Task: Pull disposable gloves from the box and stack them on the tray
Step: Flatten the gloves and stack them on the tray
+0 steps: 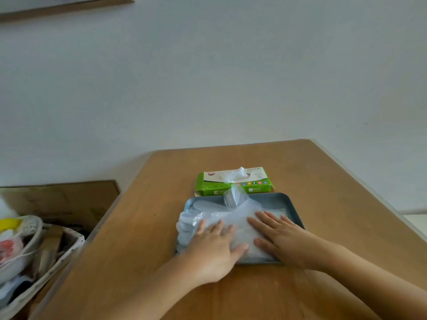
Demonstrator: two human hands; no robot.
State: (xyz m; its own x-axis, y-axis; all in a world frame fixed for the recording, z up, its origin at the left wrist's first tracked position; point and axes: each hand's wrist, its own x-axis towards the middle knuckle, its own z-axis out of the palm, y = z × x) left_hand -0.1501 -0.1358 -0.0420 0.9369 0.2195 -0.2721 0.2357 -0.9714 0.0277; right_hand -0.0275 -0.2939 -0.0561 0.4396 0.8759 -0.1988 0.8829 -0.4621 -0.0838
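Since thin plastic puffs up, I'm pressing my left grip (215, 245) and right grip (285, 239), both spread flat, on the gloves (233, 214) stacked in the tray (294, 205), just beside the box (208, 186)

a wooden table (300, 172) stands against a pale wall (231, 77). left of it, a fabric bin (69, 252) holds a white basket (34, 229) with a yellow object (9, 224); a brown board (69, 199) lies behind.

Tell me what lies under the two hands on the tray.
The left hand and right hand press flat on a stack of clear gloves in the blue tray. The stack hides most of the tray floor, so whether anything else lies beneath cannot be seen.
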